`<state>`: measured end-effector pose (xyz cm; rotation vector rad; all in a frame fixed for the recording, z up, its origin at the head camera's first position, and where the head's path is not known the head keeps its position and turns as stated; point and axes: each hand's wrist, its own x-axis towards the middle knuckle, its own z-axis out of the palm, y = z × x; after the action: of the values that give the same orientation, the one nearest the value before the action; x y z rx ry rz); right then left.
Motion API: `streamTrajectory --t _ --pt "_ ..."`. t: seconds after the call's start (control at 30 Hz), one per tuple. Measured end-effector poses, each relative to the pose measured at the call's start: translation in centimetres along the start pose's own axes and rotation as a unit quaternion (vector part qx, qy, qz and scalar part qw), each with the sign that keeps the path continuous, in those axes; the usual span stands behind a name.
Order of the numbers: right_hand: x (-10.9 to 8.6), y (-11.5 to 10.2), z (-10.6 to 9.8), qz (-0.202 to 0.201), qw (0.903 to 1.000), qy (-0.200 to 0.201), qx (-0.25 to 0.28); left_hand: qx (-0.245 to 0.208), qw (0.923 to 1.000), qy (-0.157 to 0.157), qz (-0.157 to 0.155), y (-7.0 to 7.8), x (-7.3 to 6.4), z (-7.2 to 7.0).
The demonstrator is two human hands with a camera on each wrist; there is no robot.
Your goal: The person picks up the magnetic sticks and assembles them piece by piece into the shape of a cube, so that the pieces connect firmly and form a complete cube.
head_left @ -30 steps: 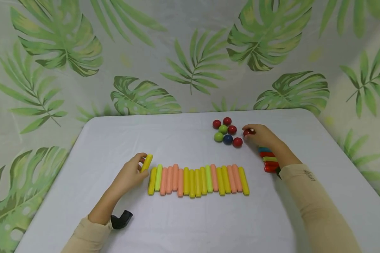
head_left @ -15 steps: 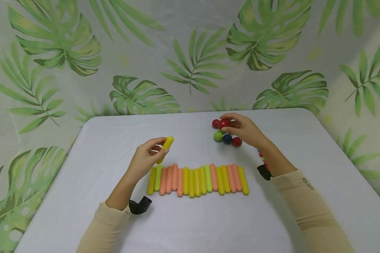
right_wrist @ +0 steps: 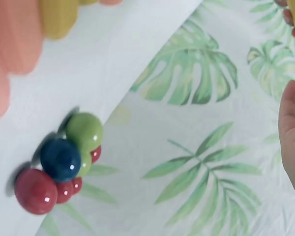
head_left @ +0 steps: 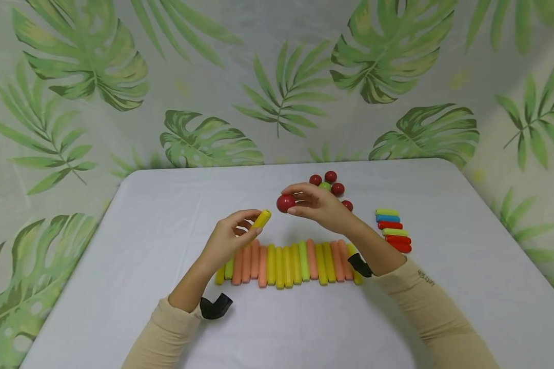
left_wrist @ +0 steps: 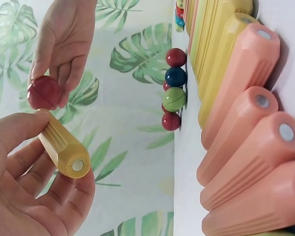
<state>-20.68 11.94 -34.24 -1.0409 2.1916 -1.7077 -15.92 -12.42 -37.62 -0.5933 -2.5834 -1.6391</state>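
Observation:
My left hand (head_left: 226, 236) pinches a yellow magnetic building rod (head_left: 261, 219) between thumb and fingers, raised above the left part of the row. A silver disc shows in the rod's near end (left_wrist: 77, 165) in the left wrist view. Just right of it, my right hand (head_left: 325, 207) holds a red ball (head_left: 284, 203) at its fingertips, also in the air. In the head view a small gap separates ball and rod; the left wrist view shows them overlapping. Below lies a side-by-side row of yellow, pink and green rods (head_left: 280, 266), partly covered by the left hand.
Behind my right hand, several loose red, green and blue balls (head_left: 331, 177) sit grouped on the white table (head_left: 277, 328); the hand hides some. To the right lies a short stack of red, blue and lime rods (head_left: 395, 225). A leaf-patterned cloth (head_left: 281, 102) hangs behind the table.
The right hand has carried the red ball leftward from the right of the ball group, over it, towards the left hand. The left hand has lifted the yellow rod and moved right.

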Motion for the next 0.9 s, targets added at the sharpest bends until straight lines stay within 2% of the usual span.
streamTrajectory --t 0.23,0.4,0.6,0.7,0.83,0.9 --pt "0.4 -0.1 1.3 0.011 0.9997 -0.006 0.023 0.020 0.9996 -0.014 0.016 3.5 -0.8 -0.1" --pt "0.5 -0.4 1.7 0.030 0.9992 0.002 0.025 0.012 0.9991 -0.033 0.024 4.1 -0.7 -0.3" --pt "0.5 -0.5 1.8 0.018 0.9990 0.016 0.037 -0.025 0.9969 -0.066 0.034 4.0 -0.1 -0.3" --pt "0.3 -0.5 1.9 0.010 0.9988 0.023 0.042 -0.046 0.9956 -0.075 0.030 2.8 0.5 0.1" --pt "0.0 -0.5 1.9 0.019 0.9979 0.028 0.055 -0.085 0.9936 -0.070 0.027 1.2 1.2 0.7" --pt "-0.5 -0.5 1.6 0.023 0.9980 0.036 0.047 -0.111 0.9912 -0.068 0.023 1.2 1.4 0.8"
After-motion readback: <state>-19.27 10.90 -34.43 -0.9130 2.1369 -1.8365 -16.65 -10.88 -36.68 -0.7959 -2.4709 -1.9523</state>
